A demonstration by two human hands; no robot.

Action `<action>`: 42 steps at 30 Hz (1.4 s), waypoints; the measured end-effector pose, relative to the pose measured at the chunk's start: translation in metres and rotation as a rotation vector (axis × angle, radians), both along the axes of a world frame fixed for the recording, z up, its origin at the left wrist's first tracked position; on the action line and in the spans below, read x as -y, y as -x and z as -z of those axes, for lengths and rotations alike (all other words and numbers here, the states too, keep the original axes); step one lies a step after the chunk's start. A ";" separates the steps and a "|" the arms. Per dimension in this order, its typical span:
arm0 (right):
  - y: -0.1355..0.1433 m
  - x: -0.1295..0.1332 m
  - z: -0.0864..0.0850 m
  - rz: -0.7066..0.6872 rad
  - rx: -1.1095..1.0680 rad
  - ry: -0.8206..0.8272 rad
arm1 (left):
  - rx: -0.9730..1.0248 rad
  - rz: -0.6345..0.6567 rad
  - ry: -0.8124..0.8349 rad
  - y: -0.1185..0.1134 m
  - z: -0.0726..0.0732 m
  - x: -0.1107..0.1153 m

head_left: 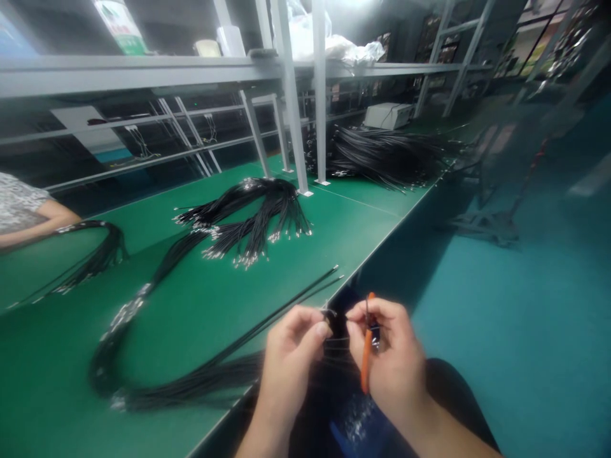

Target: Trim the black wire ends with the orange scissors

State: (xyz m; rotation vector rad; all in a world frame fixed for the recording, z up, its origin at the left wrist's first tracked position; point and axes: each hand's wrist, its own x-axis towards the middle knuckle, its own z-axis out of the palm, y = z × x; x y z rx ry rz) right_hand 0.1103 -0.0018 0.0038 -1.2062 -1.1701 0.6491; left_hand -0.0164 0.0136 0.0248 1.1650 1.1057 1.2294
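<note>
Near the table edge, my left hand (296, 346) pinches a thin dark cable end between thumb and fingers. Just right of it, my right hand (394, 346) is closed around an orange-handled tool (366, 356), its thumb and forefinger pinched close to the cable end. Whether those fingertips hold anything is too small to tell. A long bundle of black cables (191, 385) curves over the green table (200, 318) and runs behind my left hand. Two separate cables (291, 302) lie beside it with metal tips pointing up and right.
Further back lie a branching cable pile (258, 222) and a larger black cable heap (382, 156). White shelf posts (321, 114) stand on the table. At the left, a person's arm (52, 219) is near another cable bundle (102, 254).
</note>
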 end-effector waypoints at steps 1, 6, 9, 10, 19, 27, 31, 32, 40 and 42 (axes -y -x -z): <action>-0.001 0.004 -0.002 -0.044 -0.040 0.041 | 0.023 0.001 0.009 0.001 0.000 -0.001; -0.001 0.018 -0.015 -0.413 -0.369 0.411 | 0.065 -0.069 -0.021 -0.001 -0.001 -0.003; -0.003 0.017 -0.021 -0.569 -0.485 0.589 | 0.061 -0.105 -0.042 -0.003 -0.003 -0.002; -0.004 0.015 -0.023 -0.587 -0.510 0.611 | 0.056 -0.104 -0.040 -0.004 -0.003 -0.002; -0.002 0.008 -0.032 -0.537 -0.520 0.648 | -0.046 -0.010 -0.039 0.000 0.005 -0.002; -0.003 0.009 -0.031 -0.548 -0.560 0.717 | -0.083 -0.009 -0.061 -0.002 0.006 -0.003; -0.009 0.014 -0.027 -0.542 -0.633 0.672 | -0.153 -0.041 -0.101 -0.003 0.008 -0.004; -0.011 0.015 -0.026 -0.544 -0.626 0.661 | -0.171 -0.057 -0.115 -0.003 0.009 -0.004; -0.015 0.012 -0.027 -0.574 -0.483 0.705 | -0.252 -0.090 -0.200 -0.004 0.011 -0.005; -0.013 0.010 -0.027 -0.543 -0.471 0.700 | -0.260 -0.076 -0.218 -0.003 0.013 -0.004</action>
